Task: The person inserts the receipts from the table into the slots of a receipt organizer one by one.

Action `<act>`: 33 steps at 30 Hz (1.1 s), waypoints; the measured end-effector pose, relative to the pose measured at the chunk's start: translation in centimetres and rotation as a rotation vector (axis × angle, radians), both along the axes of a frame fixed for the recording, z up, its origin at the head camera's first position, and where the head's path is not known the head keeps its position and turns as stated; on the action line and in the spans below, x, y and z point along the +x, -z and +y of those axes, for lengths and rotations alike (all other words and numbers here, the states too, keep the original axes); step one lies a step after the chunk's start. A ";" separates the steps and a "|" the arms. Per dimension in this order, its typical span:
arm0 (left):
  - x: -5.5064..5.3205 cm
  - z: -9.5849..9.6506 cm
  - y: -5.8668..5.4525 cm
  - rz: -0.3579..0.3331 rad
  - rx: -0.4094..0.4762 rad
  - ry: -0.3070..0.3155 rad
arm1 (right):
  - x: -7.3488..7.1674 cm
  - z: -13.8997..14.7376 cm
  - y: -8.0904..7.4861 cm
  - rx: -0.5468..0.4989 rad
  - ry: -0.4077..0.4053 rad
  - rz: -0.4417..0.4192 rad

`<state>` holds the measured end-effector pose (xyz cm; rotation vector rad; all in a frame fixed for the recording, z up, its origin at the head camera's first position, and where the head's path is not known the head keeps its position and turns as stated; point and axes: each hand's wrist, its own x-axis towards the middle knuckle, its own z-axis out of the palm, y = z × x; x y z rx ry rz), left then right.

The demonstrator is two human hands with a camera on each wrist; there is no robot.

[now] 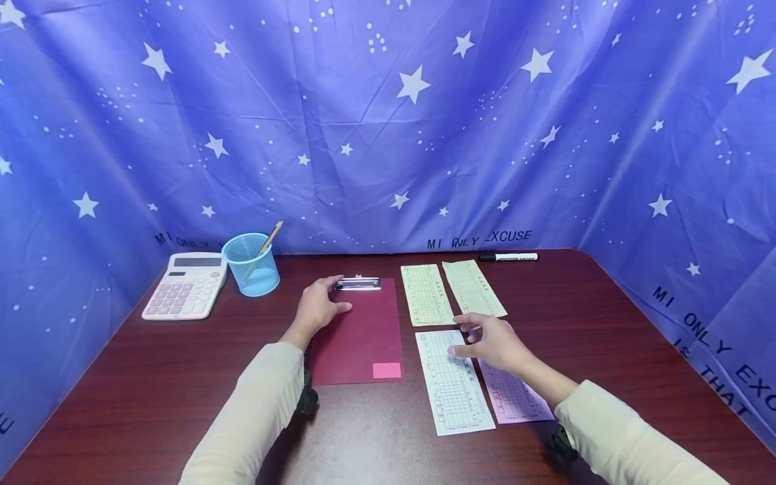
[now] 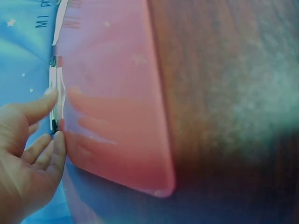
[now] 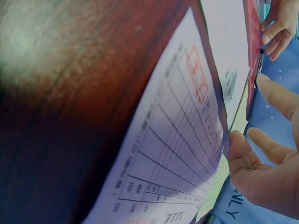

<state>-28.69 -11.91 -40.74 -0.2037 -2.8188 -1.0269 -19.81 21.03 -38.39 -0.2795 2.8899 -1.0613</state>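
Note:
A dark red clipboard (image 1: 358,337) lies on the table with its metal clip (image 1: 358,283) at the far end and a pink label at its near right corner. My left hand (image 1: 317,306) is at its upper left corner, index finger beside the clip and thumb over the board. In the left wrist view, the hand (image 2: 35,158) is reflected in the glossy board (image 2: 117,107). My right hand (image 1: 494,342) hovers over a white printed form (image 1: 455,397), thumb and fingers apart with nothing between them. Beneath that hand a pink-purple form (image 1: 521,401) lies partly hidden.
Two pale yellow forms (image 1: 427,296) lie side by side beyond the white one. A black-and-white marker (image 1: 509,256) is at the back edge. On the left stand a blue mesh pen cup (image 1: 259,276) with a pencil and a white calculator (image 1: 184,289). A starry blue curtain surrounds the table.

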 end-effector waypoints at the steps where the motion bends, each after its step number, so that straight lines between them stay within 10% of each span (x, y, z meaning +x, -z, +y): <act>1: 0.0 0.0 0.1 -0.001 -0.005 -0.004 | 0.0 -0.1 0.0 0.015 0.000 0.008; 19: 0.6 0.5 -1.0 -0.100 -0.075 -0.058 | 0.1 0.0 0.4 0.089 -0.042 0.036; 33: -0.4 0.3 -0.7 -0.027 0.023 -0.098 | 0.2 -0.2 0.3 0.186 0.027 0.041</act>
